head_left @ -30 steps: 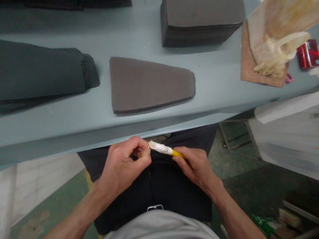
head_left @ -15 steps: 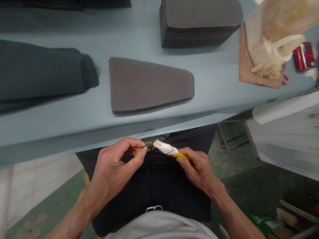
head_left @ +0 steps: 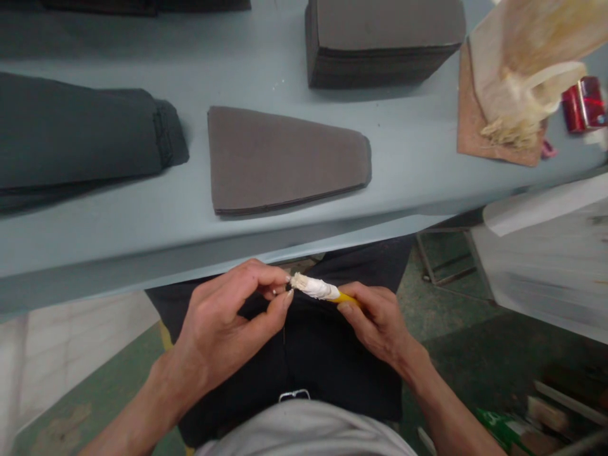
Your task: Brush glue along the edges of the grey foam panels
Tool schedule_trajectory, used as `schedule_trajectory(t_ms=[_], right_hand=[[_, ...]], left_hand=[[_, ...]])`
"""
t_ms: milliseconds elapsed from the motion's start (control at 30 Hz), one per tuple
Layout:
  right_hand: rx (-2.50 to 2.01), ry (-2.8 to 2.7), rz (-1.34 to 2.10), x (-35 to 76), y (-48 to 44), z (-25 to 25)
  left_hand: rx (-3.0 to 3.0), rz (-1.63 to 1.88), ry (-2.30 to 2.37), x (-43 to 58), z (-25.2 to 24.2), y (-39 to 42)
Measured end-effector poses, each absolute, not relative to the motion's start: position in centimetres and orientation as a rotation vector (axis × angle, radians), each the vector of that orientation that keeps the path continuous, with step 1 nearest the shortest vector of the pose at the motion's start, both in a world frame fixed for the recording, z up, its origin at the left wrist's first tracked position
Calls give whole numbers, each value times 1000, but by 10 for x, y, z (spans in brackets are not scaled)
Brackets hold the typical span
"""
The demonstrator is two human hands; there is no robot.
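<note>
My right hand (head_left: 375,313) grips the yellow handle of a brush (head_left: 319,288) in front of my lap. White wrapping covers its neck, and its pale, frayed bristle end points left. Thumb and forefinger of my left hand (head_left: 228,316) are curled together in a pinch right at that bristle end. Something small and dark shows between those fingertips, too little of it to name. Above the hands, on the table, lies a thin stack of brown-grey tapered pieces (head_left: 285,161).
A blue-grey covered table (head_left: 413,145) spans the view ahead. On it are a taller stack of dark pieces (head_left: 384,38), folded dark green cloth (head_left: 80,133), a cloudy plastic container (head_left: 517,57) on a brown board (head_left: 468,120) and a red can (head_left: 584,104).
My left fingertips have moved a little right, up to the brush's bristle end. The dark sliver that showed between them and the brush is now mostly hidden. My right hand keeps its grip.
</note>
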State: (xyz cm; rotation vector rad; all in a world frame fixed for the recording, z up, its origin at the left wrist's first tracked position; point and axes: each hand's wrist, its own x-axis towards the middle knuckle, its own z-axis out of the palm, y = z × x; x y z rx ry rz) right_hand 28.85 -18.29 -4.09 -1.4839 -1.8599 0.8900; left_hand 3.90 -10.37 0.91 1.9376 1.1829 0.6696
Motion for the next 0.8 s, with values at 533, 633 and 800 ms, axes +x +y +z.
schedule_trajectory(t_ms=[533, 633, 800], right_hand=[[-1493, -1981, 702, 289, -180, -44], [-1478, -1983, 683, 288, -179, -43], [-1481, -2007, 641, 287, -177, -43]], left_hand=[[1910, 632, 1186, 38, 4, -103], [1928, 624, 1185, 37, 2, -104], [1952, 603, 1209, 38, 0, -103]])
